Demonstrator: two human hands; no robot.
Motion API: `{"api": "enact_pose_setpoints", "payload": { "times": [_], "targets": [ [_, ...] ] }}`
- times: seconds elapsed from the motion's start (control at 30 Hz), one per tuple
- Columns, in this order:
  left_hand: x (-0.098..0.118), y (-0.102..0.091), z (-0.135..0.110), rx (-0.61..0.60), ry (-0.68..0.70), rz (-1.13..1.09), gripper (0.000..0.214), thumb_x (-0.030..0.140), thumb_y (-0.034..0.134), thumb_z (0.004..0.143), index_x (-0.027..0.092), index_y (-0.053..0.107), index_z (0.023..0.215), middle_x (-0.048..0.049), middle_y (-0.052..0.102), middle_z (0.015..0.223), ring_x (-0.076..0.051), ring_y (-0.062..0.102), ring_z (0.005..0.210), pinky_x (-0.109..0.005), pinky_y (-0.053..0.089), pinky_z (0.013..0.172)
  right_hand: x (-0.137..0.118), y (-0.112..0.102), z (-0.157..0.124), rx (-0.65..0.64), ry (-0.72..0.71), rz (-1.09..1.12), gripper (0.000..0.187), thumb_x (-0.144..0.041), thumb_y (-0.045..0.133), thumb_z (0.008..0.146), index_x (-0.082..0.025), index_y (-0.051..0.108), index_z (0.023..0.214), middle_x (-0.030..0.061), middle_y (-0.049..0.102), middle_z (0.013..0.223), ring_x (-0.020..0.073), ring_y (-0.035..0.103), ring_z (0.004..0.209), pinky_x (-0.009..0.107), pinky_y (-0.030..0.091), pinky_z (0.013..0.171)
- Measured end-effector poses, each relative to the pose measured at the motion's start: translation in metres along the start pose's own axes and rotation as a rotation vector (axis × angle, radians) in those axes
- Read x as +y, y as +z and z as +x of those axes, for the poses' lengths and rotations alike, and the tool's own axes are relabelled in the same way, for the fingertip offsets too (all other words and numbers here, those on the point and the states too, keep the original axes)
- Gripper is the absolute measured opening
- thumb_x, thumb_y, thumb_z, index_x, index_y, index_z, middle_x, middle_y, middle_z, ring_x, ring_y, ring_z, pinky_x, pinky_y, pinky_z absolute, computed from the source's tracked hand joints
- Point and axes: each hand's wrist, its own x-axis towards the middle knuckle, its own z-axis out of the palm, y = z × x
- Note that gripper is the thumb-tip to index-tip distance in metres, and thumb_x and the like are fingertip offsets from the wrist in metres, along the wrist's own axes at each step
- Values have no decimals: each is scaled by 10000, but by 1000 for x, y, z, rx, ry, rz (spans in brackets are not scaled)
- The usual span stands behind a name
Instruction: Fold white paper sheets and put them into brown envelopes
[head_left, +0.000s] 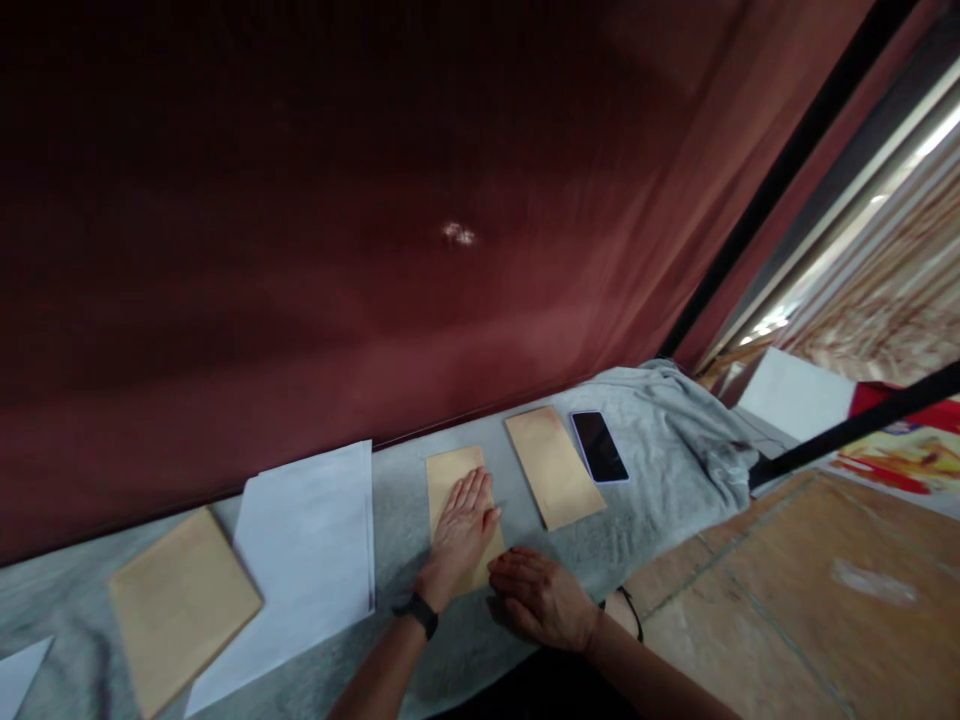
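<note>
My left hand (463, 525) lies flat, fingers straight, on a tan piece of brown paper (454, 467), which looks like an envelope or a folded sheet. A dark band circles my left wrist. At the lower right corner of that paper rests my right hand (546, 600), its fingers bent and held together with the tips against the paper's edge. Whether anything is between those fingers is hidden. A second tan paper piece (555, 468) lies to the right, beside a phone (599, 446) with a dark screen.
Left on the grey cloth (397, 500) are white sheets (307, 550) and a larger tan piece (184, 605) overlapping them. Behind rises a dark red fabric wall (375, 250). At right, a black pole (862, 425) crosses above the tiled floor (780, 590), near a red printed box (900, 450).
</note>
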Motion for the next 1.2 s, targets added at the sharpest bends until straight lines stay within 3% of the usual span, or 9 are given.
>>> {"api": "enact_pose_setpoints", "payload": {
  "times": [0.23, 0.4, 0.6, 0.77, 0.93, 1.1, 1.2],
  "targets": [
    [3, -5, -3, -18, 24, -4, 565, 371, 370, 1031, 104, 364, 1529, -158, 434, 1572, -248, 358, 1488, -465, 321, 1221, 0, -1, 3, 78, 41, 70, 299, -265, 505, 972, -195, 657, 1220, 87, 705, 1275, 212, 631, 1216, 409, 450, 1127],
    [3, -5, -6, -2, 39, -5, 553, 385, 363, 1034, 133, 384, 1526, -139, 457, 1560, -246, 370, 1481, -467, 333, 1215, 0, -8, 8, 56, 51, 85, 263, -239, 523, 963, -190, 675, 1172, 81, 712, 1255, 193, 630, 1198, 373, 450, 1115],
    [0, 0, -9, -8, 57, 30, 556, 409, 315, 1046, 123, 422, 1511, -134, 464, 1556, -248, 393, 1469, -464, 352, 1203, 6, -3, 7, 62, 59, 64, 236, -204, 568, 947, -190, 707, 1137, 72, 721, 1244, 184, 640, 1181, 346, 456, 1094],
    [5, 2, -21, -42, 73, 65, 566, 404, 280, 1051, 109, 437, 1509, -126, 466, 1555, -247, 382, 1475, -460, 329, 1215, 7, 0, 8, 84, 75, 83, 226, -152, 566, 932, -188, 733, 1080, 56, 736, 1214, 170, 648, 1160, 327, 469, 1072],
    [14, 1, -36, -46, 80, 69, 553, 394, 275, 1057, 143, 418, 1528, -94, 453, 1568, -238, 381, 1475, -458, 329, 1213, 7, 0, 10, 188, 185, 147, 205, -166, 543, 960, -212, 743, 964, 33, 772, 1038, 169, 683, 1062, 325, 498, 1020],
    [28, -9, -55, -67, 96, 53, 524, 324, 260, 1063, 183, 384, 1552, -71, 421, 1590, -229, 363, 1486, -463, 322, 1219, 7, -2, 10, 252, 278, 270, 269, -185, 499, 973, -217, 742, 861, 38, 761, 962, 169, 688, 972, 316, 521, 958],
    [38, -18, -68, -103, 86, 41, 535, 367, 278, 1068, 185, 355, 1566, -81, 405, 1598, -243, 346, 1495, -480, 314, 1222, 9, -3, 10, 240, 289, 306, 250, -200, 518, 957, -214, 747, 859, 48, 756, 961, 181, 684, 971, 332, 524, 955]
  ]
}}
